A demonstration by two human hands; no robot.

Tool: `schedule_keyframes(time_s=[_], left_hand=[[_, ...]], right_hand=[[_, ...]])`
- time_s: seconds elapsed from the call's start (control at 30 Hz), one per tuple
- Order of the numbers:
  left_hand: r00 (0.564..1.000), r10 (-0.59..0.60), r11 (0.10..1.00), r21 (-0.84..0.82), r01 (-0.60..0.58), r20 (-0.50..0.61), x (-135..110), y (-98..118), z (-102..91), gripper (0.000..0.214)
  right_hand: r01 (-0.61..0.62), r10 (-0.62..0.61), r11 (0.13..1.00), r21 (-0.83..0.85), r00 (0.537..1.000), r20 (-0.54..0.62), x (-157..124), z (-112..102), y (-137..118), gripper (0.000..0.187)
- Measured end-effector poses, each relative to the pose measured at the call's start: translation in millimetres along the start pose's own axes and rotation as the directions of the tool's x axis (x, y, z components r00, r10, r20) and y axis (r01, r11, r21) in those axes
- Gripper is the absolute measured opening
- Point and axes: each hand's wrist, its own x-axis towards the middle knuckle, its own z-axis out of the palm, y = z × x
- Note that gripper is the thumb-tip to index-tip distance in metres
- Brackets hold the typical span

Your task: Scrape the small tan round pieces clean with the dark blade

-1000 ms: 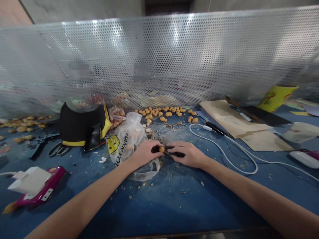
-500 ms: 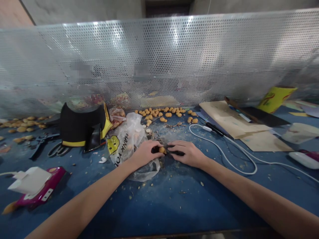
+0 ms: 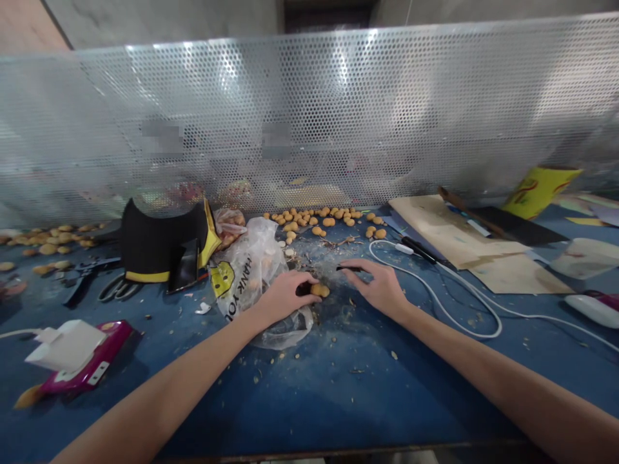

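Note:
My left hand [image 3: 285, 295] rests on the blue table and pinches a small round yellow nut [image 3: 320, 290] between thumb and fingers. A little to its right and farther back, my right hand [image 3: 380, 283] holds a thin black tool [image 3: 348, 268] by the fingertips, lifted away from the nut. A crumpled clear plastic bag [image 3: 246, 274] with a yellow smiley print lies under and beside my left wrist. Shell scraps litter the table around both hands.
A heap of yellow nuts [image 3: 322, 219] lies by the perforated metal screen [image 3: 309, 116]. Black-and-yellow pouch [image 3: 164, 248], scissors [image 3: 101, 287], more nuts [image 3: 43, 241] and a pink device with white charger [image 3: 72, 354] sit left. White cable [image 3: 435, 293], black pen [image 3: 420, 250], cardboard [image 3: 464, 241] and yellow cup [image 3: 536, 190] lie right.
My right hand has drawn the black tool away from the nut, up and to the right. My left hand stays put, still pinching the nut.

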Motion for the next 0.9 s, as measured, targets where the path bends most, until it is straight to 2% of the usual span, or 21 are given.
schedule_keyframes(time_s=[0.1,0.27,0.47,0.6,0.8,0.9], left_hand=[[1.0,0.009,1.0,0.005,-0.009,-0.002,-1,1,-0.4,0.025],[1.0,0.024,0.999,0.049,-0.024,0.005,-4,1,0.9,0.027],[0.982,0.121,0.987,0.12,-0.104,-0.143,-6,5,2.2,0.025],[0.978,0.12,0.978,0.192,-0.087,-0.168,-8,7,1.5,0.029],[0.974,0.104,0.971,0.234,-0.055,-0.202,-8,6,3.2,0.03],[0.974,0.087,0.967,0.252,-0.032,-0.207,-8,6,3.4,0.03]], right_hand=[[-0.076,0.076,0.997,-0.006,0.997,-0.016,4,-2,4,0.022],[-0.105,0.106,0.994,0.031,0.993,-0.042,7,0,11,0.026],[-0.058,0.058,0.998,0.029,0.998,0.002,6,0,11,0.035],[-0.083,0.082,0.996,-0.018,0.997,-0.004,7,-3,10,0.044],[-0.142,0.142,0.99,0.004,0.99,-0.022,6,-4,14,0.027],[-0.166,0.165,0.984,-0.058,0.986,-0.021,5,-5,15,0.026]])
